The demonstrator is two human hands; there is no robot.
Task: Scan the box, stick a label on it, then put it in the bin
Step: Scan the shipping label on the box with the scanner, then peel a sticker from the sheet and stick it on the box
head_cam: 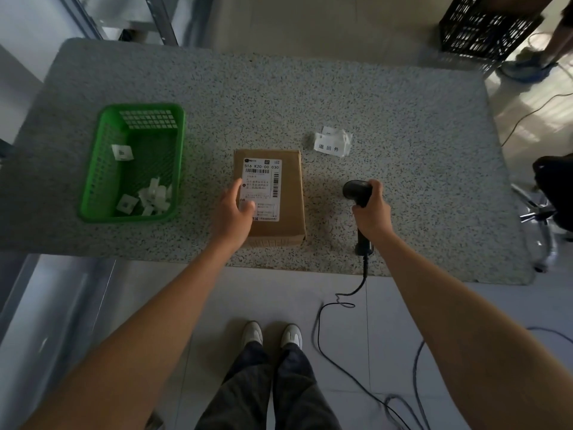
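Box (273,197) sits flat on my speckled surface (403,119), between my hands: left hand (233,209) rests open on its near-left corner over the shipping label (262,187), right hand (370,212) grips the black scanner (357,191) just beside it.

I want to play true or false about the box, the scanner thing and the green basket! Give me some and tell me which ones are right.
1. The right hand holds the black barcode scanner. True.
2. The cardboard box is inside the green basket. False: it sits on the speckled table, to the right of the basket.
3. The left hand rests on the box's shipping label. True.
4. The green basket has nothing in it. False: white paper scraps lie inside.
5. The loose white labels lie on top of the box. False: they lie on the table beyond it.
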